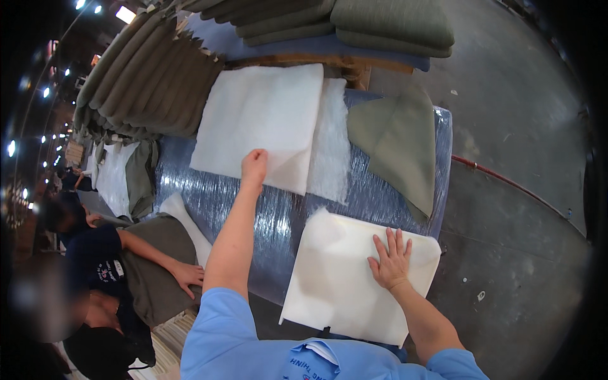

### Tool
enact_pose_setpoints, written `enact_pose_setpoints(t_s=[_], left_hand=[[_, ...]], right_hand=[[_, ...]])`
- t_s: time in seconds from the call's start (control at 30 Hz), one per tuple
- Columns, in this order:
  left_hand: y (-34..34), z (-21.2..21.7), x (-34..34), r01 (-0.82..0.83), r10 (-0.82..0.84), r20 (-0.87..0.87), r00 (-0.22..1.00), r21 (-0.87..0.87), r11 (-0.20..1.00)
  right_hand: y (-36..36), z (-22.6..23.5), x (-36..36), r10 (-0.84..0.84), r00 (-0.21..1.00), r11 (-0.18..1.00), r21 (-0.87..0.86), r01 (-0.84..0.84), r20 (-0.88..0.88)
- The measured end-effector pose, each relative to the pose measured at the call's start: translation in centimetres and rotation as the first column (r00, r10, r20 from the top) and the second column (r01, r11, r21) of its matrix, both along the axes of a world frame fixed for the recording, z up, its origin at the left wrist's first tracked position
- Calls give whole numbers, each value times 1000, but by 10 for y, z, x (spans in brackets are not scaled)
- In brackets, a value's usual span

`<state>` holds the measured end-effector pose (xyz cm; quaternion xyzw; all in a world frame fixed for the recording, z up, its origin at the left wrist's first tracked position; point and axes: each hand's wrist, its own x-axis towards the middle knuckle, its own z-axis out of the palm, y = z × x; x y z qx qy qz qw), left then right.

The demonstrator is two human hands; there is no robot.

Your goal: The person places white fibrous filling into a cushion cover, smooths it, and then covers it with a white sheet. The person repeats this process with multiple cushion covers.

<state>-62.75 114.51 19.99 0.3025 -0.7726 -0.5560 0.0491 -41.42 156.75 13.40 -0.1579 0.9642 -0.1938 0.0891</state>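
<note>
My left hand (254, 168) is closed on the near part of a white batting sheet (259, 104), its fingers curled at the sheet. Beneath that sheet's right side shows a second, fluffier white batting layer (329, 139). A cream foam cushion (345, 285) lies close to my body, with a tuft of white fibre at its far left corner. My right hand (391, 263) rests flat on the cushion's right part, fingers spread and holding nothing. Beyond it, a grey-green fabric cover (402, 142) lies spread at the table's right end.
The table (240, 234) is wrapped in shiny plastic. Grey-green covers stand in a tall stack (149, 82) at the far left; folded grey-green pieces (392, 25) sit on another surface beyond. At left, a co-worker's hand (188, 277) rests by a grey-green cushion (158, 253). A red hose (500, 174) crosses the floor.
</note>
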Motion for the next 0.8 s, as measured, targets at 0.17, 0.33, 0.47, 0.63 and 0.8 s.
enact_pose_setpoints(t_s=[0.17,0.33,0.47,0.63,0.8], left_hand=[[-38,66,-65,-312,264,-272,925,-155,937],[-50,165,-125,-525,317,-622,716,-180,832],[-37,257,-144,-566,239,-768,595,-189,802],[11,349,-128,-542,47,-899,436,-221,811],[125,358,-73,-200,-115,-917,383,-204,958]], right_hand=[[-2,5,-1,11,1000,998,-54,-13,-22],[2,5,0,-3,1000,998,-58,2,-24],[4,6,1,-12,1000,998,-64,10,-29],[5,9,4,2,1000,995,-101,-4,-25],[14,6,4,-19,999,995,-94,15,-42]])
